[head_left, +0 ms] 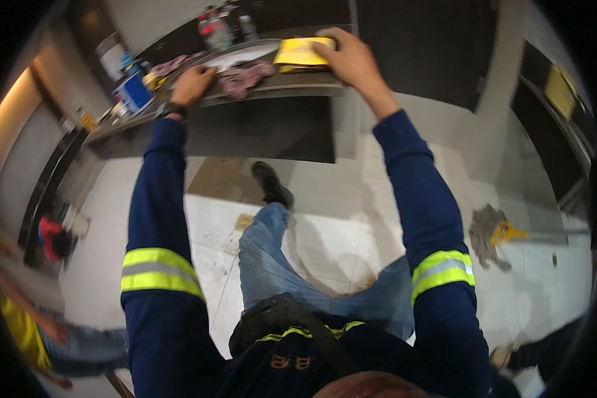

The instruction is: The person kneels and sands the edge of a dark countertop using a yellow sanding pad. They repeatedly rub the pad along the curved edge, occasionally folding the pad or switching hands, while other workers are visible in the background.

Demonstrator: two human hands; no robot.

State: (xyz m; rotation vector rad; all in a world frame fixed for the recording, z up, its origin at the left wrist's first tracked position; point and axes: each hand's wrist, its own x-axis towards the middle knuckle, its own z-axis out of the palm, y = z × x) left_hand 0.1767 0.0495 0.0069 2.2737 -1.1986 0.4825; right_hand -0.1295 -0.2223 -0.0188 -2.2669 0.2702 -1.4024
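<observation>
My right hand (343,56) grips a flat yellow packet (301,53) by its right end, above the dark counter (298,81). The packet looks folded or layered, and I cannot make out its exact kind. Further left, my left hand (194,85) rests at the counter's near edge, a finger stretched toward a white surface (245,55) set in the counter. Nothing shows in that hand, though part of it is hidden. A crumpled pinkish cloth (245,79) lies between my hands, hanging slightly over the edge.
Several bottles (219,30) stand at the counter's back. A blue-and-white container (134,93) sits on its left end. On the floor at right lie a grey mop head (489,232) and its yellow clamp (507,233). A person in yellow (23,331) is at lower left.
</observation>
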